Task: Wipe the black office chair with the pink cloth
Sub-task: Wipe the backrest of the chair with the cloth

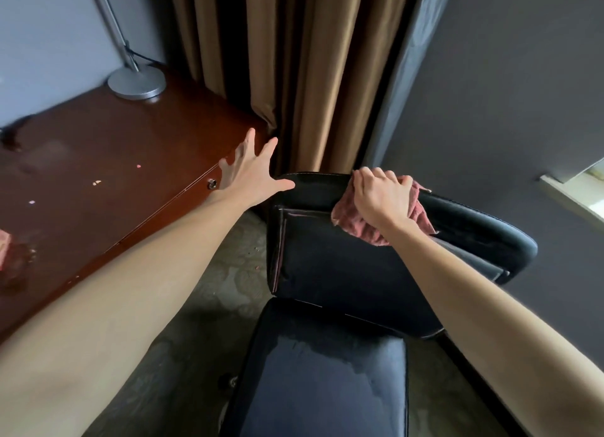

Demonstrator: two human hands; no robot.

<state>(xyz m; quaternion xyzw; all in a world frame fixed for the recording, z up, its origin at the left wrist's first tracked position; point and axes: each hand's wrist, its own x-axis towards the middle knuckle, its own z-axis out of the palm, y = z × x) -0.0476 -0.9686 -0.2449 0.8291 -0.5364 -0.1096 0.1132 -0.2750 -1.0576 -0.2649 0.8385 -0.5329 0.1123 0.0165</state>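
Two bare forearms reach forward from the bottom corners, above the glossy seat (pixel 327 371) of the black office chair (pixel 327 266), which faces the camera. The right hand (pixel 382 197) has its fingers (pixel 376 175) clenched around the pink cloth (pixel 353 220), held against the top edge of the backrest (pixel 310 188), towards its right side. The left hand (pixel 248 171) is released, fingers (pixel 250 142) spread wide, thumb at the backrest's top left corner; contact cannot be told. A strip of patterned carpet (pixel 228 273) lies open between the chair and the dark wooden surface (pixel 98 161) on the left, whose closed drawer front carries a small lock (pixel 211 184). A silver lamp base (pixel 137 81) stands at the surface's far end. Brown curtains (pixel 294 60) hang behind the chair; a grey wall (pixel 490 93) closes in on the right.
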